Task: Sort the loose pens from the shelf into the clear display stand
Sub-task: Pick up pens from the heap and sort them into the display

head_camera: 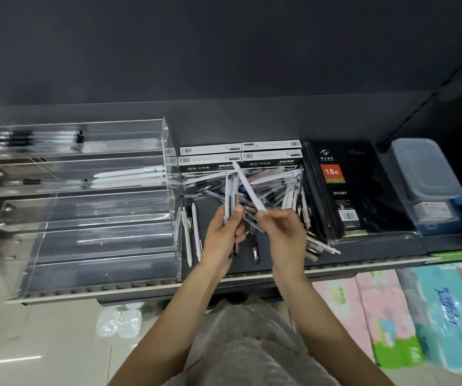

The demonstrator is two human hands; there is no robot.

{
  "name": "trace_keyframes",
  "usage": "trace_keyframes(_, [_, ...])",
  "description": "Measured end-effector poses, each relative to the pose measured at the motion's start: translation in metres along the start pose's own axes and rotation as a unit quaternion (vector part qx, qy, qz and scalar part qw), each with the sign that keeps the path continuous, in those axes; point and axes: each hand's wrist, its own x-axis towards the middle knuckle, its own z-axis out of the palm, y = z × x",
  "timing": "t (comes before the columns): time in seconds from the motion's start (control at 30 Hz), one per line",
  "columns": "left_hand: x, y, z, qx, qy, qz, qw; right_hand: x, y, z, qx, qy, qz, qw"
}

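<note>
White pen (248, 186): pinched at its near end by right hand (284, 232); long axis slants up and away, far tip leaning left.
Pen bundle (230, 195): left hand (223, 235) grips it; pens stand near upright, just left of the white pen.
Loose pens (277, 181): heaped on shelf (369, 253) just beyond both hands, crisscrossed.
Display stand (85, 201): left of left hand; upper tiers hold pens lying crosswise.
Diary (346, 190): right of right hand.

Black diary (355, 190) beside plastic containers (424, 174)
</note>
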Motion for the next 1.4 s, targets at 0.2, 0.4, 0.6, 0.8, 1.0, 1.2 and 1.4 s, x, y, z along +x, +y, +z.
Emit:
trace_keyframes(0.2, [-0.001,-0.002,0.002,0.050,0.027,-0.007,0.998,-0.012,0.013,0.006,-0.105,-0.024,-0.024,0.994])
trace_keyframes(0.4, [0.000,0.001,-0.003,0.110,0.043,0.004,0.993,-0.011,0.014,-0.006,-0.248,-0.091,-0.099,0.959])
trace_keyframes(0.6, [0.002,-0.006,-0.021,0.365,-0.001,0.095,0.926,0.025,-0.037,-0.009,-0.319,-0.165,-0.189,0.914])
trace_keyframes(0.8, [-0.007,-0.012,-0.012,0.374,-0.055,0.096,0.921,0.043,-0.051,0.013,-0.477,-0.233,-0.239,0.813])
trace_keyframes(1.0, [-0.013,-0.014,-0.013,0.328,-0.076,0.061,0.939,0.047,-0.052,0.008,-0.475,-0.319,-0.224,0.789])
trace_keyframes(1.2, [-0.012,-0.019,-0.016,0.310,-0.078,0.053,0.946,0.048,-0.061,0.004,-0.389,-0.355,-0.112,0.843])
trace_keyframes(1.4, [-0.012,-0.027,-0.016,0.311,-0.078,0.041,0.946,0.048,-0.062,0.000,-0.466,-0.362,-0.116,0.799])
